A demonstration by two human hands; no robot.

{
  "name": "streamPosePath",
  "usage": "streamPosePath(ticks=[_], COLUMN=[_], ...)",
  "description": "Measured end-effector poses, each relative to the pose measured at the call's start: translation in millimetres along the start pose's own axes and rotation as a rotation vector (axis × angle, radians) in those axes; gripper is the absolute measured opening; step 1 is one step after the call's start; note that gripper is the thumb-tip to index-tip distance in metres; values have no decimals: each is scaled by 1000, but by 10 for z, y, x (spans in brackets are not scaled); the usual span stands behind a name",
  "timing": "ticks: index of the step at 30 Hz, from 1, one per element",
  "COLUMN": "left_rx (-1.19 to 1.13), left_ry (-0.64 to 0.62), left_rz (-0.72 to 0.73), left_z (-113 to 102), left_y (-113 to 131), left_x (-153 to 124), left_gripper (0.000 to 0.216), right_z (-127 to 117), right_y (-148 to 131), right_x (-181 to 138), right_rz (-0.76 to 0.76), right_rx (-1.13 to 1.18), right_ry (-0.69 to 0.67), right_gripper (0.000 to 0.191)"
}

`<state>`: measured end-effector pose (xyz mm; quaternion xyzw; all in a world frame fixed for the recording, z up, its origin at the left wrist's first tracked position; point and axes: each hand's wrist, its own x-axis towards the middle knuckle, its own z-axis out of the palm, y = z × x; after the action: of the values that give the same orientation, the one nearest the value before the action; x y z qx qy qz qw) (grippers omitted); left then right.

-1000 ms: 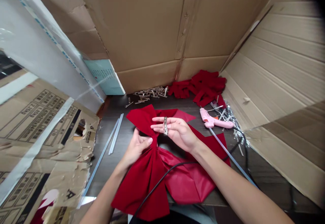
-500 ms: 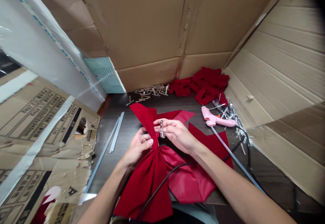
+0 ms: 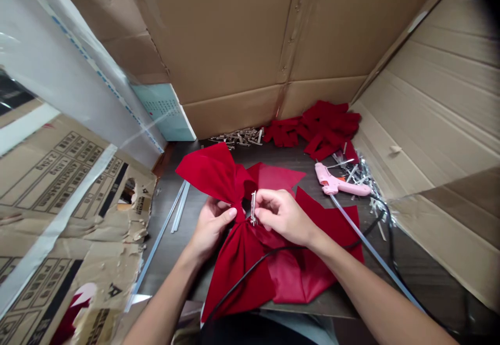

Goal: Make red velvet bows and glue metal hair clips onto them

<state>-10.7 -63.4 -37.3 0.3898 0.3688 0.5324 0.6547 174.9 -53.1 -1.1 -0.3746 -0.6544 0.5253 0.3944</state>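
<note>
My left hand (image 3: 214, 223) pinches a red velvet bow (image 3: 242, 272) at its gathered middle, thumb on top. One loop of the bow stands up to the left, and its tails hang down toward me. Just right of the knot, my right hand (image 3: 283, 214) holds a small silver metal hair clip (image 3: 253, 208) upright between thumb and fingers. A thin gap seems to lie between clip and bow, though contact is hard to judge. More red fabric with a shiny underside (image 3: 300, 277) lies beneath my right wrist. A black cord (image 3: 258, 264) runs across the bow.
A pink glue gun (image 3: 338, 181) lies at the right, a clear glue stick trailing from it. Behind are a pile of metal clips (image 3: 244, 137) and red fabric strips (image 3: 328, 123). Silvery scraps (image 3: 361, 175) sit by the right cardboard wall. Loose glue sticks (image 3: 179, 207) lie left.
The bow has turned, its upper loop swinging left and opening out. My right hand has shifted slightly right and curled its fingers, and the clip has turned to show its narrow side.
</note>
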Motion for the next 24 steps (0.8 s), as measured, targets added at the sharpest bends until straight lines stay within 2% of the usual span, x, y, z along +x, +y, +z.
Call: streamPosePath(ticks=[4, 24], left_rx=[63, 172], left_ry=[-36, -23], left_rz=[30, 16], left_z=[-38, 23], left_y=[-23, 12], left_x=[3, -40], left_gripper=[48, 49], right_z=[15, 59], right_y=[-8, 41], right_x=[1, -9], right_rz=[-59, -20], right_rx=[-148, -271], right_ry=[-28, -57], right_gripper=[9, 9])
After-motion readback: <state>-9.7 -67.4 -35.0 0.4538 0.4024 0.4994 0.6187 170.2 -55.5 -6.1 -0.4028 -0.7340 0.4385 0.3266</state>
